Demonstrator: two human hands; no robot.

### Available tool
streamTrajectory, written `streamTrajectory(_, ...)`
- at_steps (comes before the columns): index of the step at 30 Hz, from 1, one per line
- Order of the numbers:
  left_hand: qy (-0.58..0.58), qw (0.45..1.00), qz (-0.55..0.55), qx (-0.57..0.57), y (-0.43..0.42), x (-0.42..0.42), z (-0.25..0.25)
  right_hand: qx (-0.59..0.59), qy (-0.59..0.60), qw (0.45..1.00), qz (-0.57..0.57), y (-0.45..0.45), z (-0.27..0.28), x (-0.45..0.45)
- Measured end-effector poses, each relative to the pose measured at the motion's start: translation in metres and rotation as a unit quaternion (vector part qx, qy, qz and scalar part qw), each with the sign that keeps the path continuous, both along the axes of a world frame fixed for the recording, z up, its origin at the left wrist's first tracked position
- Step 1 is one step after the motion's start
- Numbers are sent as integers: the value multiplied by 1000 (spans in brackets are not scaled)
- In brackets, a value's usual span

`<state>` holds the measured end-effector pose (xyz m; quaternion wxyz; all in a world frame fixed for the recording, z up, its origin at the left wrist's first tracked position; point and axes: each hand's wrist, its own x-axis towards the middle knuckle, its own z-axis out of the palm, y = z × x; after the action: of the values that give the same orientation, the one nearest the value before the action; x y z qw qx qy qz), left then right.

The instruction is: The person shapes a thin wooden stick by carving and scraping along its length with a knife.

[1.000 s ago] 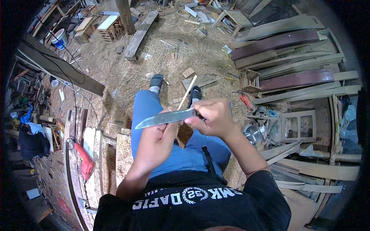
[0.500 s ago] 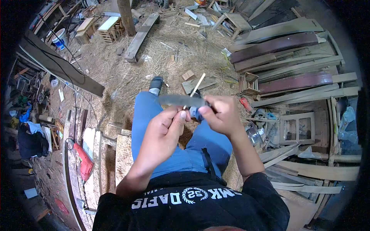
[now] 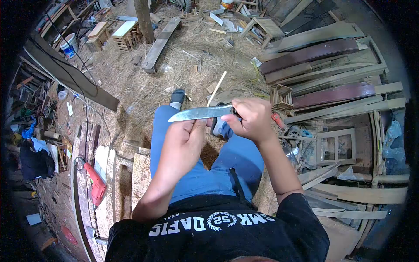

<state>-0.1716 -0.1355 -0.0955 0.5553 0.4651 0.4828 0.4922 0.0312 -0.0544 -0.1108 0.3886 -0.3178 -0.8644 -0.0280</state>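
A knife [image 3: 196, 114] with a broad steel blade lies across the view above my lap, its tip pointing left. Its dark handle is wrapped in the fingers of my right hand [image 3: 252, 118]. Behind the blade a thin pale wooden stick [image 3: 217, 88] rises, tilted up and to the right. My left hand [image 3: 187, 137] is closed around the stick's lower end, which the blade and fingers hide. The blade passes just over the fingertips of my left hand; whether it touches the stick I cannot tell.
A red power tool [image 3: 94, 183] lies on boards to my left. Stacked planks [image 3: 323, 52] and a wooden frame [image 3: 336, 146] stand to the right. A long beam [image 3: 161, 43] rests on the shaving-strewn floor [image 3: 126, 83] ahead, near a post [image 3: 143, 19].
The knife has turned so its blade face shows brighter, and it has shifted a little left. The stick has moved slightly left and up with my left hand.
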Motion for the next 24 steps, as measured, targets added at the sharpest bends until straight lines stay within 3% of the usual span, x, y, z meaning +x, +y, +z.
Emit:
streamTrajectory(5, -3, 999, -8, -34, 0, -8, -8, -109, -65, 991, -39, -6, 0, -2)
streamTrajectory(11, 48, 999, 7, -10, -4, -4, -16, -143, -48, 988, -30, -15, -7, -2)
streamTrajectory(14, 115, 993, -18, 33, -7, -2, -17, -107, -70, 992, -6, -14, -3, 1)
streamTrajectory(16, 82, 996, -19, 27, -5, -3, -11, -54, -65, 996, -6, 10, 6, 20)
streamTrajectory(17, 46, 999, -17, 18, -8, -3, -6, -101, 99, 980, -138, 37, -15, 39)
streamTrajectory(18, 44, 998, -35, 2, -12, -6, 5, -250, 182, 919, -245, 67, -6, 68)
streamTrajectory(19, 46, 998, -40, 3, -17, -6, 6, -237, 153, 895, -345, 84, -2, 99)
streamTrajectory(22, -7, 1000, -29, -9, -17, -10, 2, -176, 220, 894, -347, 87, -6, 123)
streamTrajectory(24, 11, 1000, -6, -6, -14, -15, -12, -325, 294, 866, -240, 67, -22, 124)
